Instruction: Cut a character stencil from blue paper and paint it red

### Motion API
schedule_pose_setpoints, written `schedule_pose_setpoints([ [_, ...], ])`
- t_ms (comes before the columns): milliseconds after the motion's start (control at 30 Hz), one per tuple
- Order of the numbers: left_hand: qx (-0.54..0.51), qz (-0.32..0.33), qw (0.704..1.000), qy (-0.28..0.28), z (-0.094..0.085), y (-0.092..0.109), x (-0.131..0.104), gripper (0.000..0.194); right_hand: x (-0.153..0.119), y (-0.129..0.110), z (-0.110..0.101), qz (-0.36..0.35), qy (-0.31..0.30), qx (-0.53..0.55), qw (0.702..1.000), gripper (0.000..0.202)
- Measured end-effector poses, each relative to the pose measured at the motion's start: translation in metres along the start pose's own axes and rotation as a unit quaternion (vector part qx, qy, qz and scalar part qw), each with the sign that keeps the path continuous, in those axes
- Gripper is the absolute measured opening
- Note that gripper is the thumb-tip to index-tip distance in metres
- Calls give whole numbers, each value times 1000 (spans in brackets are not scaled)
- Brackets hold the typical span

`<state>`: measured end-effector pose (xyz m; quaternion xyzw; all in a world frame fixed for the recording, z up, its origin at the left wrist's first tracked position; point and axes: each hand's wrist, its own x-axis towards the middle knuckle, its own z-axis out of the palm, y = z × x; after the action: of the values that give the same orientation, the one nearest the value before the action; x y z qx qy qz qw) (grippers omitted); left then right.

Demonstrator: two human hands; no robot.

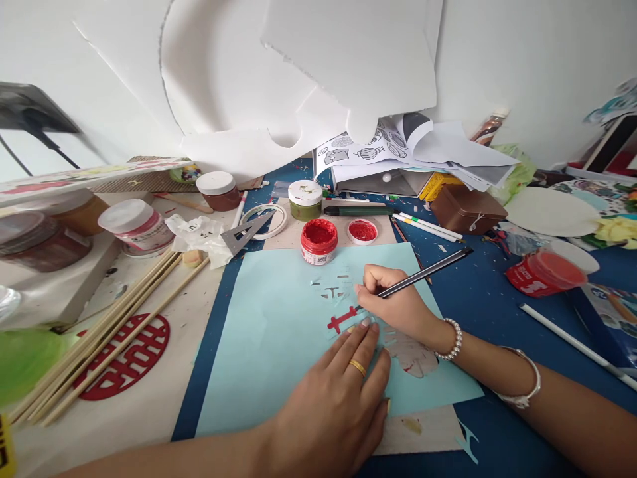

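Observation:
A light blue paper sheet (263, 332) with cut-out shapes lies over a pale board on the blue table. My left hand (338, 392) rests flat on the sheet, fingers spread a little, just below a small red painted shape (342, 320). In my right hand (398, 299) is a black brush or pen (425, 272), slanting up to the right, its tip hidden near the red shape. An open jar of red paint (319, 242) stands beyond the sheet, with its red-smeared lid (363, 231) to the right.
Wooden sticks (114, 338) cross a red round cut-out (154, 345) at the left. A green paint jar (305, 200), a triangle ruler (246, 232) and a tape roll stand behind. A brown box (468, 209) and a red tub (545, 271) are at the right.

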<state>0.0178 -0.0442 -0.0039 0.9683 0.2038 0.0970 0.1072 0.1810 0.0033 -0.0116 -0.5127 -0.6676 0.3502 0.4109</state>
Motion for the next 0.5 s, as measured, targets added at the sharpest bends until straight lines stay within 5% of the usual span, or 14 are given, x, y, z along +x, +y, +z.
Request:
schedule_pose_setpoints([
  [500, 3, -1, 1000, -2, 0, 0, -1, 38, 0, -1, 0, 0, -3, 11, 1000, 29],
])
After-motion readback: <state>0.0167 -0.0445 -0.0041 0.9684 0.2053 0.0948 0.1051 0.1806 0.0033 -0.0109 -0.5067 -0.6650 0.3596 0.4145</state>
